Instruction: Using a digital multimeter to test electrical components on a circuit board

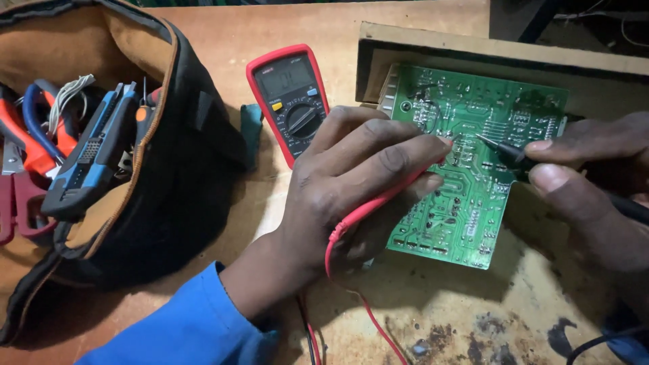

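A green circuit board (pixel 473 203) lies solder side up on a worn wooden table (pixel 223 40). My left hand (pixel 351 182) grips a red test probe (pixel 378 203), whose tip touches the board near its upper middle. My right hand (pixel 581 182) pinches a black test probe (pixel 503 152), and its metal tip rests on the board just right of the red one. A red-cased multimeter (pixel 291 101) with a lit display and a rotary dial lies left of the board, above my left hand.
An open black and tan tool bag (pixel 169 169) at left holds pliers, a blue utility knife (pixel 88 162) and other tools. A shallow wooden box edge (pixel 500 51) runs behind the board. Red and black leads (pixel 365 311) trail toward the table's near edge, over burn marks.
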